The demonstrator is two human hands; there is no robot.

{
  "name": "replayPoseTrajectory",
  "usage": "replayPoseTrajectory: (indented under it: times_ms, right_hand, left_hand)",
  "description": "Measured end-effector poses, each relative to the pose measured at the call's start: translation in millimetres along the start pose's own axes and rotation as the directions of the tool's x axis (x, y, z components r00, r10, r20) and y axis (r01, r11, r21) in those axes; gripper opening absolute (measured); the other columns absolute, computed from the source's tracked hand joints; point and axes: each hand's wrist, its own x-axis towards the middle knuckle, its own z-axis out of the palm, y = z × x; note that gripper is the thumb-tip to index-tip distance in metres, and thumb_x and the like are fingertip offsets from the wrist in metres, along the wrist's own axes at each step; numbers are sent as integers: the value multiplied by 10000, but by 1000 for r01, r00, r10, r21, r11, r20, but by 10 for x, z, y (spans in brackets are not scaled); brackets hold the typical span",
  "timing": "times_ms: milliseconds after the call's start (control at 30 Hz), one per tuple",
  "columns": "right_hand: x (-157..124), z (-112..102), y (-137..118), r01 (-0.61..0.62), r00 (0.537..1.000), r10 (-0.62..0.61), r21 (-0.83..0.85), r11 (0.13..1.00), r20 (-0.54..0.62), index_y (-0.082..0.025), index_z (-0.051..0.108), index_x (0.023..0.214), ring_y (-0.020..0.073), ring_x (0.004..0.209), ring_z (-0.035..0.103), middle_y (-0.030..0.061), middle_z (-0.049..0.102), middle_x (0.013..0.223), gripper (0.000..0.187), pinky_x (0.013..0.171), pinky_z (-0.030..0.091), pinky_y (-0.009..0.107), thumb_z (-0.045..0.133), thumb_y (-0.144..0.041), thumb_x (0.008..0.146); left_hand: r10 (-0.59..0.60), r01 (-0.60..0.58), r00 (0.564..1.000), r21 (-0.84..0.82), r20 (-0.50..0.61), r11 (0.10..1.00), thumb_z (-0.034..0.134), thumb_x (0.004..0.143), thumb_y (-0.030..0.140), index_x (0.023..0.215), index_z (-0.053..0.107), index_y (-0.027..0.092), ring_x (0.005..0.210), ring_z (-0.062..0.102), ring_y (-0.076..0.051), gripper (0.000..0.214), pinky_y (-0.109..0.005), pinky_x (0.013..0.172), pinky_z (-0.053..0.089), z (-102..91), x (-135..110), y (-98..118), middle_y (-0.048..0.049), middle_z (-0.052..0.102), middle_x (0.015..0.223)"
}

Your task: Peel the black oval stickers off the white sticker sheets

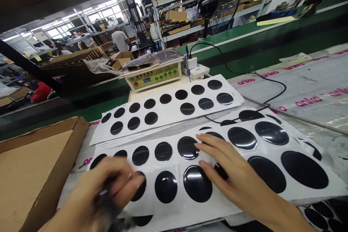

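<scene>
A white backing sheet (233, 154) carrying several glossy black round stickers lies in front of me. My right hand (231, 174) rests flat on it, fingers stretched out leftward beside a black sticker (197, 183). My left hand (108, 192) is blurred by motion at the sheet's near left corner, fingers curled round a dark thin thing I cannot make out. Behind lies a stack of similar sheets (168, 107) with smaller black dots.
An open cardboard box (32, 166) stands at the left. A beige control unit (154, 76) with buttons and a black cable (261, 79) sit behind the sheets. A green conveyor (244, 43) runs across. Another person (120, 40) works far back.
</scene>
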Motion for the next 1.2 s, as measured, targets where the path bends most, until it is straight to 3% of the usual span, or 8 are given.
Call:
replayPoseTrajectory:
  times_ms: [133, 267, 400, 533, 700, 867, 1100, 1200]
  right_hand:
    - [-61, -179, 36, -88, 970, 98, 56, 995, -221, -225, 538, 1184, 186, 1099, 544, 41, 591, 1144, 214, 954, 454, 311, 459, -188, 989]
    - [-141, -138, 190, -50, 998, 45, -110, 993, -52, -192, 521, 1187, 232, 1128, 502, 66, 565, 1184, 208, 936, 448, 386, 449, -223, 994]
    - [-157, -56, 237, -23, 999, 29, -175, 984, 32, -170, 510, 1165, 242, 1134, 462, 72, 527, 1220, 193, 926, 421, 432, 428, -190, 992]
    - [-142, -67, 189, -32, 998, 40, -174, 984, 45, -179, 493, 1179, 233, 1120, 453, 59, 525, 1214, 206, 913, 409, 429, 416, -179, 989]
    - [-146, -74, 180, -36, 999, 41, -174, 984, 28, -176, 487, 1202, 231, 1104, 461, 61, 536, 1201, 234, 905, 406, 414, 425, -163, 977]
    - [-142, -60, 188, -42, 999, 46, -179, 983, 16, -187, 497, 1183, 231, 1093, 475, 57, 545, 1193, 220, 893, 413, 412, 424, -176, 976]
    - [-128, -41, 164, -54, 998, 55, -203, 978, -1, -177, 511, 1181, 232, 1088, 494, 61, 560, 1175, 227, 884, 428, 402, 427, -178, 971]
    - [-122, -29, 155, -57, 998, 57, -192, 980, -4, -173, 510, 1183, 223, 1092, 490, 54, 558, 1177, 226, 884, 432, 398, 426, -174, 973]
  left_hand:
    - [118, -132, 926, 14, 359, 991, 456, 895, 37, 1190, 529, 271, 801, 584, -108, 384, -220, 701, 473, 473, 694, 67, -26, 515, 1099]
    - [165, -262, 833, 114, 529, 958, 489, 848, 2, 1144, 546, 242, 833, 590, -156, 385, -291, 745, 478, 841, 1078, -72, -15, 504, 1230]
    - [200, -300, 775, 71, 600, 951, 458, 790, -60, 1119, 516, 216, 858, 588, -156, 434, -260, 743, 474, 907, 1210, -132, -11, 535, 1128]
    - [228, -322, 739, 35, 634, 946, 466, 729, -88, 1023, 503, 191, 820, 569, -142, 407, -231, 706, 453, 864, 1284, -100, -7, 541, 1034]
    - [263, -359, 763, 48, 590, 932, 471, 779, -64, 919, 487, 184, 809, 549, -141, 285, -232, 697, 440, 888, 1234, -132, 14, 559, 910]
    - [316, -480, 755, 156, 575, 863, 375, 820, -75, 1260, 448, 178, 988, 558, -221, 513, -337, 780, 495, 897, 1114, -155, -86, 525, 1227]
    - [464, -614, 739, 205, 488, 762, 390, 989, 158, 1044, 534, 118, 822, 557, -193, 159, -306, 657, 483, 925, 1051, -185, -86, 593, 1063]
    - [462, -602, 744, 186, 482, 776, 380, 960, 74, 1029, 516, 128, 817, 538, -183, 162, -293, 641, 457, 916, 1023, -226, -76, 586, 1055]
